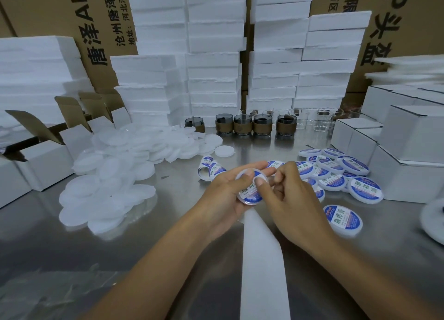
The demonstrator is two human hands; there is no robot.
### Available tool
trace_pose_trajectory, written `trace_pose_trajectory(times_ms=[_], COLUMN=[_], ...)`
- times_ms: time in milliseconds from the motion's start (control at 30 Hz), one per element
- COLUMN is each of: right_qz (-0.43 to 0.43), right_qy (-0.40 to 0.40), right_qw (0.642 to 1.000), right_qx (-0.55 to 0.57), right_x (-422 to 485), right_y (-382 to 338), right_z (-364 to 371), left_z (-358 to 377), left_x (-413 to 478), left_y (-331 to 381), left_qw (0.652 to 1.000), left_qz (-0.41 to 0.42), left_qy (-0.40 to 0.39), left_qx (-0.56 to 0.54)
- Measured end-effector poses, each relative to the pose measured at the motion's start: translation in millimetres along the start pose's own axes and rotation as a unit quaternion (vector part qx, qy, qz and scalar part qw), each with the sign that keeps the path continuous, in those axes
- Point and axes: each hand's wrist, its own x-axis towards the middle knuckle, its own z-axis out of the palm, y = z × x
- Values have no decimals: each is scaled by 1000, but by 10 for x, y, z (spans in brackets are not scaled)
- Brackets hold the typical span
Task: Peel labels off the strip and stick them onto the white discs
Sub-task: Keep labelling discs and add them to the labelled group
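Heaped at the left of the counter [60,247]: bare discs [113,175], a large pile, all unlabelled. Just right of that heap, curled up on the counter, the label strip [211,169], with printed labels on it yet to be peeled. At centre, left hand [223,195] wrapped round one disc [249,202], fingers curled beneath, thumb across its top. Laid on that disc, a label [247,190], blue and white. Right hand [290,197] closed in on the same disc, thumb flat on the label, index finger bent at the rim, pinching; remaining fingers tucked in. Trailing from under the hands toward the near edge, bare backing paper [262,259], no labels on it. Further right, finished discs [336,173] in a loose overlapping pile, and a lone labelled disc [342,220] lying apart, nearer the front. Judged by the two piles: well begun, the present label apparently being smoothed down, yet far more discs blank than labelled, so most of the job left.
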Motion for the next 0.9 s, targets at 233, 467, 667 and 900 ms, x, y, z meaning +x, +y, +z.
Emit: trace_pose_trajectory(times_ms=[233, 467, 667, 900], right_qz=[105, 97, 58, 67], right_qy=[-58, -46, -21, -18], right_qw=[965, 959, 972, 965], right_qx=[235, 263, 225, 254], right_x=[60, 91, 54, 76], right_y=[-9, 41, 26, 17], right_z=[-7, -35, -10, 1], left_z=[-1, 3, -32, -51], left_x=[-6, -5, 1, 14], left_y=[15, 7, -17, -25], left_qw=[1000, 999, 985, 991], left_qz=[5, 2, -4, 8], left_qy=[-9, 19, 73, 64], left_qx=[-13, 38, 156, 117])
